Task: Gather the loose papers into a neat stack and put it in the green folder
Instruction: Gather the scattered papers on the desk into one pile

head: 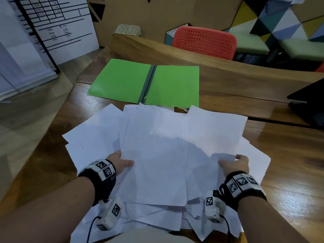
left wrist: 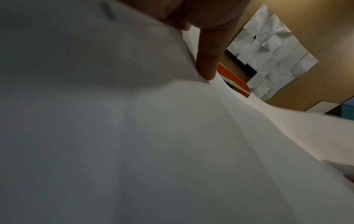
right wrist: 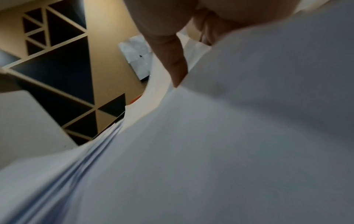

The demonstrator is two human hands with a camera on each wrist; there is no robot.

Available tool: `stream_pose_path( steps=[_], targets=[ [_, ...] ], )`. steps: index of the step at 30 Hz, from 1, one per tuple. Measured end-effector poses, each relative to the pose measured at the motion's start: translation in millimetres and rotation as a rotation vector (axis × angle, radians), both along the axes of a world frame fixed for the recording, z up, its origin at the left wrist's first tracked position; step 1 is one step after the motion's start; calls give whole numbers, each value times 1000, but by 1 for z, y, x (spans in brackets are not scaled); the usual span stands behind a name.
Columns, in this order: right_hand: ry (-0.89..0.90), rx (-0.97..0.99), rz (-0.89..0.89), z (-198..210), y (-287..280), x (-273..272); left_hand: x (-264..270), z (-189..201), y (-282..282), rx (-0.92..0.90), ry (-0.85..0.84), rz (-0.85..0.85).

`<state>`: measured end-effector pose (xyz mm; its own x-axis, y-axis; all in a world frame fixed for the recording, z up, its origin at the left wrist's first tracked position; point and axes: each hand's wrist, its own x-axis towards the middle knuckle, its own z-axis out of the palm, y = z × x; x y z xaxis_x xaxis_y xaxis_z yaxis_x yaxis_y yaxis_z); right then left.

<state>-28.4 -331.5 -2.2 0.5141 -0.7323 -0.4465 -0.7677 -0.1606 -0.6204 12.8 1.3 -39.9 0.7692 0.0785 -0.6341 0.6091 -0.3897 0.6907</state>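
A messy spread of white papers covers the near part of the wooden table, with several sheets lifted in a loose bunch. My left hand pinches the bunch at its left edge, thumb on top. My right hand pinches its right edge the same way. In the left wrist view my left thumb presses on the papers. In the right wrist view my right thumb lies on the sheets. The green folder lies open flat beyond the papers.
A black laptop sits at the table's right edge. A red perforated chair stands behind the table. A white board leans against the wall at far left. More loose sheets lie under my wrists near the front edge.
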Motion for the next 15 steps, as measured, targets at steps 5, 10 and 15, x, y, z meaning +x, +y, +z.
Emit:
stream_pose_path(
  steps=[5, 10, 15],
  targets=[
    [94, 244, 70, -6, -6, -6, -1, 0, 1, -3, 10, -13],
    [140, -68, 128, 1, -26, -4, -2, 0, 3, 1, 7, -31],
    [87, -64, 187, 15, -33, -10, -2, 2, 2, 40, 9, -51]
  ],
)
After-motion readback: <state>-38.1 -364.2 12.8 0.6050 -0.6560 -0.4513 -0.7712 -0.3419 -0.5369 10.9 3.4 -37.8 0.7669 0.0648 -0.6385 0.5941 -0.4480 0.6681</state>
